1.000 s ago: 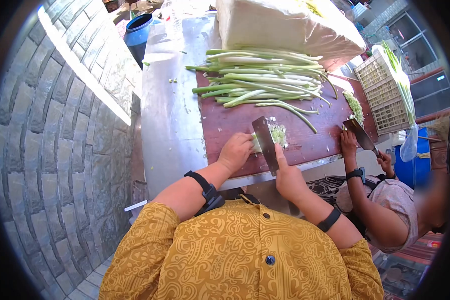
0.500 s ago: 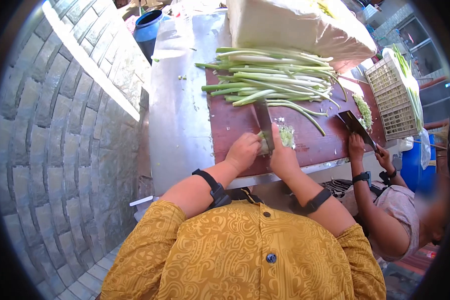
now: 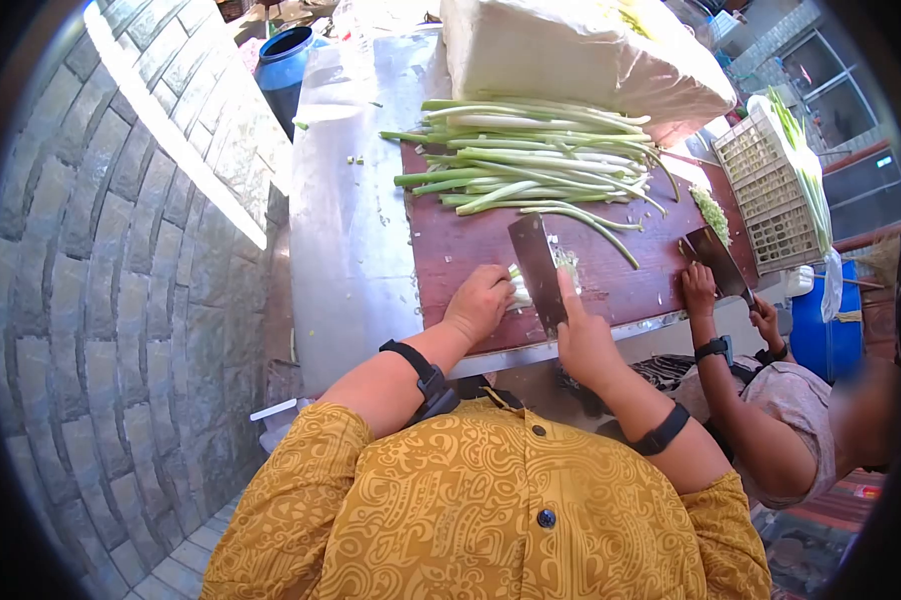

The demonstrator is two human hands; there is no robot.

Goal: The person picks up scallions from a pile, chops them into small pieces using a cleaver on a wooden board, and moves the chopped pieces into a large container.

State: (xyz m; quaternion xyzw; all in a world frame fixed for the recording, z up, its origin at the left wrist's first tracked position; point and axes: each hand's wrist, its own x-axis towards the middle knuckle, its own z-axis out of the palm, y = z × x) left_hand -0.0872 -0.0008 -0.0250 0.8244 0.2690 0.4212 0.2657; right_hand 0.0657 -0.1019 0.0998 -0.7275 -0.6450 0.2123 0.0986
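Note:
My left hand [image 3: 481, 304] is closed on a short bunch of green onions [image 3: 518, 287] on the red-brown board [image 3: 461, 255]. Fingers wrapped round the handle, my right hand [image 3: 586, 340] holds a cleaver [image 3: 537, 268], its wide blade just right of the bunch. Chopped pieces [image 3: 566, 262] lie behind and right of the blade. Long green onions [image 3: 541, 160] are piled across the far part of the board. The cleaver's handle is hidden in my fist.
At the right, a co-worker's hands [image 3: 700, 290] are at another cleaver [image 3: 716, 255], beside chopped green bits [image 3: 711, 215]. A plastic crate [image 3: 768, 190] with green onions stands beyond. A large white bundle [image 3: 571, 60] is at the back, a blue barrel [image 3: 283, 65] back left.
The cleaver in my right hand has shifted right and toward me, away from the bunch, and its blade is more tilted. The whole view has shifted slightly.

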